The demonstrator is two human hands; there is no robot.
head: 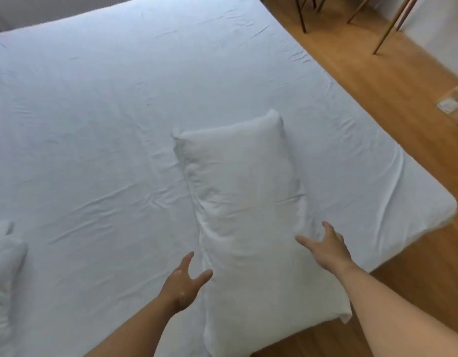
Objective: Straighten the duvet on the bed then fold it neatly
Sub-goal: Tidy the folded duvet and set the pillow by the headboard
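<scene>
Between our left hand (182,282) and right hand (325,247), both wide and empty, the duvet (248,215) overhangs the bed (119,99); lopsided grabbing could spill it.

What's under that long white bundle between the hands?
The bundle lies on the white bed sheet; its near corner hangs past the bed edge, above the wooden floor. Anything beneath it is covered.

Left hand (182,284) and right hand (325,246) flank the pillow (243,191) on the bed (94,112)!
Fingers splayed, gripping nothing: left by its near left edge, right at its right edge.
</scene>
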